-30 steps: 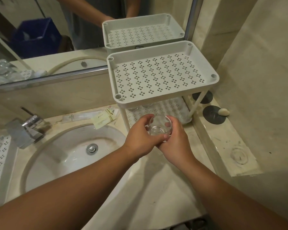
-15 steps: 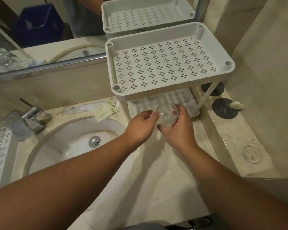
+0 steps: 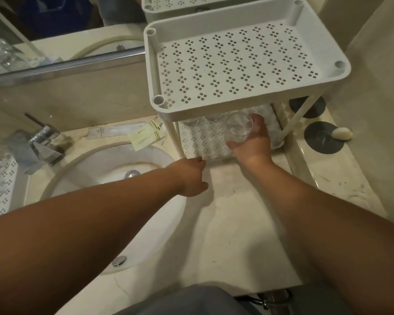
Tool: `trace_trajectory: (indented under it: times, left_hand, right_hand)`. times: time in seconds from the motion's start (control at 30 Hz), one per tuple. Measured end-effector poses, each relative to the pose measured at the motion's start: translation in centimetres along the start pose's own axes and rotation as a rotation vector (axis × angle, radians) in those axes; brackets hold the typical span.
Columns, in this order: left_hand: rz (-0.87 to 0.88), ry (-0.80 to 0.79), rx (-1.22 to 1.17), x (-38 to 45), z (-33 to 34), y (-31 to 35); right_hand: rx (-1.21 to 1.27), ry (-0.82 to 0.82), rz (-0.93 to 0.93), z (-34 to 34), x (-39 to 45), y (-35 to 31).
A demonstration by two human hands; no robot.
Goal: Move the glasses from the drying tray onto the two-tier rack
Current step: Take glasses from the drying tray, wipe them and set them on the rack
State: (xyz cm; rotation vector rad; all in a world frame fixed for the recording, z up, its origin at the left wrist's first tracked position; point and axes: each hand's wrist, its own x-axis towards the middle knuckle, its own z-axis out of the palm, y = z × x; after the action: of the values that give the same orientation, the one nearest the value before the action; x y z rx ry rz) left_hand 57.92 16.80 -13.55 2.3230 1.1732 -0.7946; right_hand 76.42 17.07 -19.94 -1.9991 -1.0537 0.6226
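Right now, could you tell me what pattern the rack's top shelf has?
White top shelf with four-hole diamond clusters; head view.

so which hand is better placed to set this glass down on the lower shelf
Right. The right hand already grips the glass over the rack's lower tier, just under the top tier. The left hand holds nothing, by the rack's front leg.
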Motion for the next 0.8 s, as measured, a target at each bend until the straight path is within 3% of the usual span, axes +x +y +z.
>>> trace_trajectory:
  times: [0.37, 0.8]
  left_hand:
    - [-0.009, -0.123, 0.219, 0.6, -1.0, 0.9]
    - [-0.052, -0.169, 0.162, 0.7, -0.9, 0.6]
  right_hand:
    - [0.003, -0.049, 0.049, 0.8, 0.4, 1.4]
    - [-0.208, -0.071, 0.033, -0.1, 0.6, 0.8]
